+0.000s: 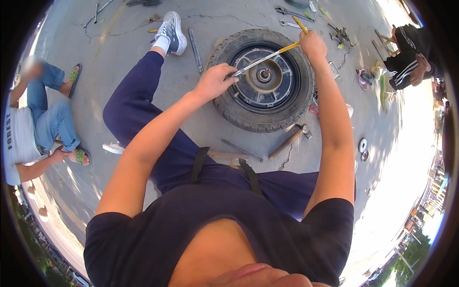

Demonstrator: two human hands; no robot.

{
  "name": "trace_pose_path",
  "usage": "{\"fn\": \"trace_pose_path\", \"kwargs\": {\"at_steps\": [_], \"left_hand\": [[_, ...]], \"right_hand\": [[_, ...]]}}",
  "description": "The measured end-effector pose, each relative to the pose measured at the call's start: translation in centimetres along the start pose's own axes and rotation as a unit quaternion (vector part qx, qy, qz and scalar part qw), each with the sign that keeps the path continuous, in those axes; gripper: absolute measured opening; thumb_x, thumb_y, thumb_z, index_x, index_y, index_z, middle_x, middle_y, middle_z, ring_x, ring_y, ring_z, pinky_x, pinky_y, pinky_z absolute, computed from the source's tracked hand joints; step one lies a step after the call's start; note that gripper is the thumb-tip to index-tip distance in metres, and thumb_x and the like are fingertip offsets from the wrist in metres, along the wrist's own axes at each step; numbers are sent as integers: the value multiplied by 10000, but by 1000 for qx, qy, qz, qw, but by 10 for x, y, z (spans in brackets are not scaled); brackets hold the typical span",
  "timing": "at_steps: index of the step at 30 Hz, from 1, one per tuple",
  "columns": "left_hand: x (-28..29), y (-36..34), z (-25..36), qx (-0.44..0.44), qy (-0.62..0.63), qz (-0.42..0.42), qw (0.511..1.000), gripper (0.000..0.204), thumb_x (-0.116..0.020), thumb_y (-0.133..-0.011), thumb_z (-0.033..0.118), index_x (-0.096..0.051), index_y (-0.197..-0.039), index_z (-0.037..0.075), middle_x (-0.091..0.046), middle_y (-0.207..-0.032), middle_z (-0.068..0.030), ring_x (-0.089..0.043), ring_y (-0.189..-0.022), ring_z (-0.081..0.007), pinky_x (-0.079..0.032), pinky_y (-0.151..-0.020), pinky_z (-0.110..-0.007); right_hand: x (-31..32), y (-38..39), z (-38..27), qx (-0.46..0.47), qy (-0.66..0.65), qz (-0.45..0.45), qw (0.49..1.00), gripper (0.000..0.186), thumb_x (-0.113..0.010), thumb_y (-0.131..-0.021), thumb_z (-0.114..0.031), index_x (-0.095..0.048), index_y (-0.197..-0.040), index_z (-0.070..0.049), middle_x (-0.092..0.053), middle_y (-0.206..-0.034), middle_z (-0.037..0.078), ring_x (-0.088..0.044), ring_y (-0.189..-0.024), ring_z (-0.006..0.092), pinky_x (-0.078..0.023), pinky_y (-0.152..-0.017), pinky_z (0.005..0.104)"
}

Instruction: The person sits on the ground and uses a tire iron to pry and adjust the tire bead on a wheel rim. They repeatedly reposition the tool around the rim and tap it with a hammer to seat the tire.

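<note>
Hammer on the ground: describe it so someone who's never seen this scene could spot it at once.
Find the big tyred wheel in the upper middle. Just below it in the picture, the hammer lies slantwise, head toward upper right. Unlike the slim metal rod to its left, it has a thick brown handle.

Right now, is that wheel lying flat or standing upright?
Lying flat: the wheel shows its round face upward, with the tire ringing it on the side nearest you too.

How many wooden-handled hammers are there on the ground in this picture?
1. The hammer lies just below the wheel in the picture, its head toward the right; others may be hidden from view.
</note>
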State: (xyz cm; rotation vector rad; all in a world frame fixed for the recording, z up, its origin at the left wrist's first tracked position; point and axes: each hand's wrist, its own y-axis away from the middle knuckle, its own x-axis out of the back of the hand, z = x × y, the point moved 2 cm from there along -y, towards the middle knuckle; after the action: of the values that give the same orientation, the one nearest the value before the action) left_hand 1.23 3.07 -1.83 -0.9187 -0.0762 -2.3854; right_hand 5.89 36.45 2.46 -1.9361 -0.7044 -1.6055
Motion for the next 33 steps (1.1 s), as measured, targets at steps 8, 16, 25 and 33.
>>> {"fn": "trace_pose_path", "kwargs": {"at_steps": [8, 16, 25, 33], "left_hand": [[5, -6, -3, -37, -17, -51, 998, 264, -674, -836, 112, -686, -1073, -2, -663, -905, -158, -649, -837, -301, -501, -768, -360], [2, -5, -27, 185, 220, -69, 955, 368, -749, -821, 165, -656, -1082, -77, -690, -954, -128, -678, -858, -164, -555, -766, -284], [-24, 22, -1, 368, 475, -50, 798, 439, -550, -981, 369, -486, -1119, -43, -602, -1023, -166, -661, -974, -312, -558, -868, -412], [-110, 67, 87, 340, 742, 7, 578, 531, -205, -1037, 473, -465, -1113, 16, -602, -1107, -222, -607, -1085, -380, -490, -954, -538]], "right_hand": [[7, 69, 69, -16, -31, -64, 997, 509, -426, -924, -365, -672, -931, 81, -658, -946, 302, -641, -949, 450, -489, -867, 506], [-6, 202, 112, -266, -474, -147, 827, 295, -506, -966, -297, -536, -831, -37, -493, -649, 20, -474, -498, 138, -450, -452, 323], [5, 348, 58, -367, -692, -133, 608, 309, -396, -1012, -236, -474, -1047, 62, -541, -892, 148, -560, -719, 205, -608, -692, 450], [-1, 401, 25, -392, -770, -191, 467, 365, -336, -1047, -294, -436, -1107, 51, -587, -1060, 250, -619, -851, 287, -566, -799, 464]]}}
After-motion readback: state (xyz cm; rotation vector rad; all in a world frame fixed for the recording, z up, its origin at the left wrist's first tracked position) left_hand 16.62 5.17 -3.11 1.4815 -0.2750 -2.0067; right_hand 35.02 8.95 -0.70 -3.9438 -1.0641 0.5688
